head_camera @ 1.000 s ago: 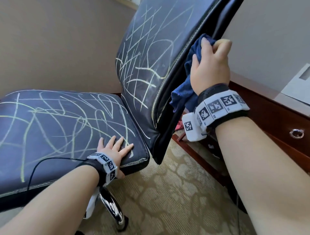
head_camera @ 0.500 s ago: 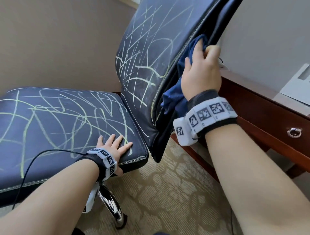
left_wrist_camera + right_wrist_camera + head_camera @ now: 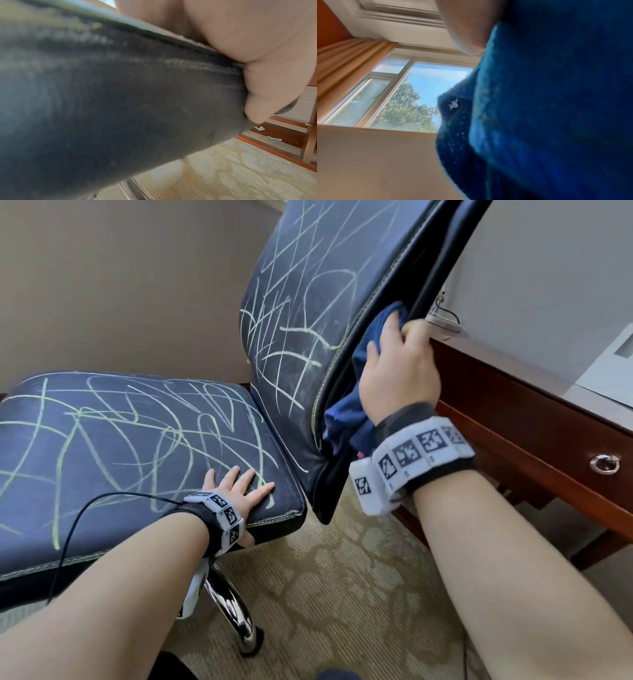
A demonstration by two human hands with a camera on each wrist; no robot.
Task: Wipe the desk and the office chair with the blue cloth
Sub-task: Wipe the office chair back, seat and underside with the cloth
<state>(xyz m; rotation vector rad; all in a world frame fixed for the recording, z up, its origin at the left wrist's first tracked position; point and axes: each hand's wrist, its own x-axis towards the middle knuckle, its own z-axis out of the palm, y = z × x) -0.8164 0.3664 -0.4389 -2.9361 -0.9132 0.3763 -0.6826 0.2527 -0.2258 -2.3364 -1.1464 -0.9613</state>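
Chair (image 3: pixel 102 440): dark seat and tilted backrest, both covered in pale scribbles.
Left hand (image 3: pixel 236 491): fingers spread flat on the seat's front corner, thumb over the edge.
Right hand (image 3: pixel 399 374): fingers curled round the blue cloth (image 3: pixel 346 412), pressing it on the backrest's side edge.
Cloth: bunched, tail hanging below the palm.
Desk (image 3: pixel 513 419): wooden, just right of the chair.

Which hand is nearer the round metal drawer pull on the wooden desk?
Right. The right hand wipes the backrest edge beside the desk; the left hand rests on the seat, farther from the round metal drawer pull.
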